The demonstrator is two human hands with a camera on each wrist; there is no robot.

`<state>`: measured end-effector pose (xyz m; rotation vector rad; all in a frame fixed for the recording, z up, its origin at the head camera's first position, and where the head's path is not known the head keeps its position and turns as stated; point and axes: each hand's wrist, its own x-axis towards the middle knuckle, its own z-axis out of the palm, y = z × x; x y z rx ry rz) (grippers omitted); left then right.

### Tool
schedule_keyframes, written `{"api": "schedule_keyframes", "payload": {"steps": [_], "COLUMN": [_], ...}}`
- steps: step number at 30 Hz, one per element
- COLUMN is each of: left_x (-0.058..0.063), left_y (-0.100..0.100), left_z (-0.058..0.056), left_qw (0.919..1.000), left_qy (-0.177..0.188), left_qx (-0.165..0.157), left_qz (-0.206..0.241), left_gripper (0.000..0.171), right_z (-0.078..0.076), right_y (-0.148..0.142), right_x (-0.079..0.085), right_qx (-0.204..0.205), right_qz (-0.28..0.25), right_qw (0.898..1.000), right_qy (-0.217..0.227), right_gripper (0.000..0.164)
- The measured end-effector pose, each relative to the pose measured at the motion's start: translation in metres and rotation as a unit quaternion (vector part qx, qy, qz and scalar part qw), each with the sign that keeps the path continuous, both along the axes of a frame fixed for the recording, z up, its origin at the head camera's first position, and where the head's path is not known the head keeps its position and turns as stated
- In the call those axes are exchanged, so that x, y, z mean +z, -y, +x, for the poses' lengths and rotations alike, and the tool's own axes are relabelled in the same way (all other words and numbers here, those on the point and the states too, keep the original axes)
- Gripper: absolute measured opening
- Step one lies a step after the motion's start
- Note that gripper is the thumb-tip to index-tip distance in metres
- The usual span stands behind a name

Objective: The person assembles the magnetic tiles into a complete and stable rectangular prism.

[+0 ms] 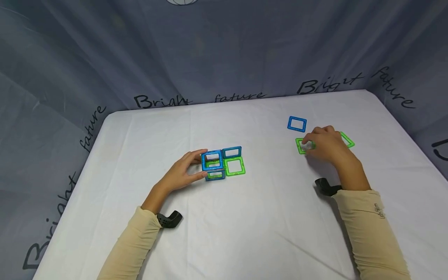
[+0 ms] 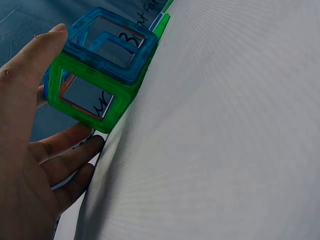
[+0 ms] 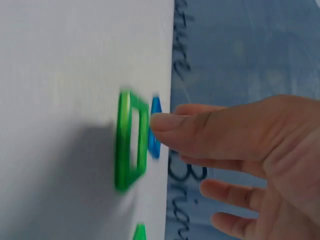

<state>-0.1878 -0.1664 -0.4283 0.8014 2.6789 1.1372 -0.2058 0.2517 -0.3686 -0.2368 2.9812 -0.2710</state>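
My left hand (image 1: pixel 180 171) holds a small box of blue and green square magnetic tiles (image 1: pixel 212 168), with the thumb on the near side and the fingers at the back. A green square tile (image 1: pixel 236 174) lies flat against the box's right side, and a blue tile (image 1: pixel 232 147) stands at its back edge. Over on the right, my right hand (image 1: pixel 327 146) pinches a green square tile (image 1: pixel 298 146) at its edge. In the right wrist view the thumb touches this green tile (image 3: pixel 122 145); the index fingertip is hidden behind it.
A blue square tile (image 1: pixel 297 118) lies behind the right hand. Another green tile (image 1: pixel 348 140) shows partly past that hand's far side. White cloth covers the table (image 1: pixel 266 217), and a grey curtain (image 1: pixel 245 50) with handwriting hangs behind it.
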Motion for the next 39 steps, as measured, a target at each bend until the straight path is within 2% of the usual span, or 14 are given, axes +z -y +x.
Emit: {"api": "schedule_keyframes", "payload": {"steps": [5,15,24,39], "left_x": [0.0,0.003,0.004,0.001], "left_y": [0.001,-0.001,-0.001,0.0], "left_z": [0.0,-0.001,-0.001,0.0], "left_qw": [1.0,1.0,1.0,1.0], "left_qy": [-0.001,0.003,0.003,0.001], "left_qx": [0.0,0.001,0.002,-0.004], "left_qz": [-0.002,0.001,-0.002,0.004], "left_gripper": [0.068,0.068,0.068,0.067], "right_z": [-0.002,-0.009,-0.01,-0.01], "right_y": [-0.011,-0.012,-0.011,-0.013], "right_x": [0.0,-0.009,-0.014,-0.019], "right_qx": [-0.018,0.002,-0.005,0.009], "right_qz": [0.004,0.036,0.015,0.025], "right_qw": [1.0,0.999,1.0,1.0], "right_qy": [0.017,0.024,0.018,0.013], "right_gripper": [0.03,0.022,0.014,0.012]}}
